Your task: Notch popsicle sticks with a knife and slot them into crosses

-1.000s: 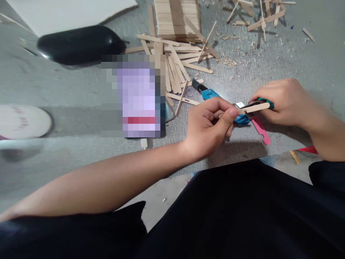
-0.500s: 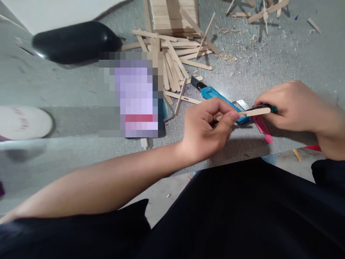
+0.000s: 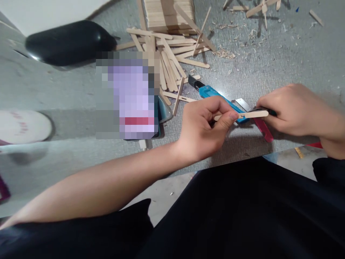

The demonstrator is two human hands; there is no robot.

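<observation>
My left hand (image 3: pixel 206 126) pinches a wooden craft stick (image 3: pixel 256 114) between thumb and fingers. The stick lies nearly level and has a small slot cut near its middle. My right hand (image 3: pixel 292 111) is closed around a slim dark green tool (image 3: pixel 271 111), whose tip reaches behind the stick; its kind is mostly hidden by the fingers. Under the hands lies a blue utility knife (image 3: pixel 212 94) with a dark blade end. A pink handle (image 3: pixel 263 128) lies beside it, seemingly joined to a flat metal blade (image 3: pixel 242 104).
Loose craft sticks (image 3: pixel 172 64) are heaped behind my left hand, with a stacked bundle (image 3: pixel 169 16) beyond. Wood shavings (image 3: pixel 226 54) and crossed sticks (image 3: pixel 262 8) lie farther back. A blurred phone (image 3: pixel 134 97), a black case (image 3: pixel 70 43) and a white rounded object (image 3: pixel 24 126) are leftward.
The view has shifted slightly, so most things sit a little to the left. The left hand keeps the stick, and the right hand has turned a little, covering more of the green tool.
</observation>
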